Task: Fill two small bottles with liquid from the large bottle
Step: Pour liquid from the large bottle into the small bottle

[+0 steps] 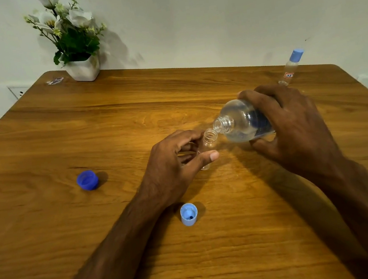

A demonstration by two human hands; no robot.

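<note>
Above the worktop (50, 225), the right hand (292, 123) wrapped its fingers round the tilted large bottle (242, 124); the left hand (174, 163) pinched the light, tippy small bottle (209, 137) at mid-body, likely slippery when wet

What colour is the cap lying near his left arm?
Light blue cap, seen in the head view.

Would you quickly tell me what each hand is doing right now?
Left hand: closed around the small bottle.
Right hand: closed around the tilted large bottle.
</note>
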